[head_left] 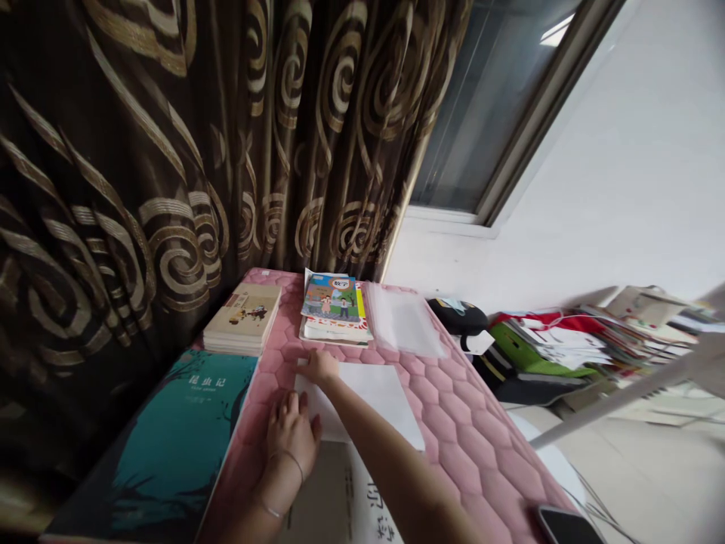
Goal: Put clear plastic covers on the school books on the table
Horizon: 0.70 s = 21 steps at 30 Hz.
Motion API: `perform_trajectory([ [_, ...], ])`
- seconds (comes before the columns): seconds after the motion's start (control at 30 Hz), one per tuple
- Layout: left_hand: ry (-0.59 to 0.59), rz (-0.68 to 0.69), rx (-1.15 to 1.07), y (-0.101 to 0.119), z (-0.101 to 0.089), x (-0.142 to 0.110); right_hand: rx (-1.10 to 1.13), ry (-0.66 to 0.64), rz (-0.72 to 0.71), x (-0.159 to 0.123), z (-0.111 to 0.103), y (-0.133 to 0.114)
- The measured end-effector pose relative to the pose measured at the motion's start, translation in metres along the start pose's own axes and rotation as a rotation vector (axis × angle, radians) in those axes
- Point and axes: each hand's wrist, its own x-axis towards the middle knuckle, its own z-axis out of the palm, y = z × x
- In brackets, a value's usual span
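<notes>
A white sheet (377,393) lies on the pink padded surface, its near edge meeting a grey and white book (322,491) with large dark characters. My right hand (320,368) reaches across the sheet to its far left corner, fingers bent and closed there; the fingertips are partly hidden. Lower down, my left hand (291,431) rests palm down at the left edge of the sheet and book, fingers extended and slightly apart. My right forearm covers part of the sheet and the book.
Left of my hands lies a large teal book (175,438), with a stack of beige books (243,317) behind it. Farther back are a colourful textbook pile (334,302) and translucent plastic sheets (405,321). A phone (566,525) sits at the near right edge. Bags and papers (555,340) stand beyond.
</notes>
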Motion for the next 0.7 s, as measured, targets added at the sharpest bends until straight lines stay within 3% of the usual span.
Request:
perform_trajectory([
  [0.17,0.017,-0.010,-0.003,-0.001,0.002,-0.001,0.018,0.068,0.036,0.013,0.005,-0.008],
  [0.33,0.013,0.002,0.004,-0.002,0.000,0.000,0.043,0.105,-0.125,-0.013,0.008,0.005],
  [0.43,0.036,0.011,0.018,-0.002,-0.001,0.002,0.060,0.050,-0.317,-0.041,0.003,0.038],
  [0.53,0.036,0.024,0.029,-0.003,-0.001,0.004,0.048,-0.004,-0.466,-0.075,-0.007,0.087],
  [0.7,0.003,-0.026,0.094,0.000,-0.003,0.004,-0.055,0.001,-0.262,-0.117,-0.032,0.164],
])
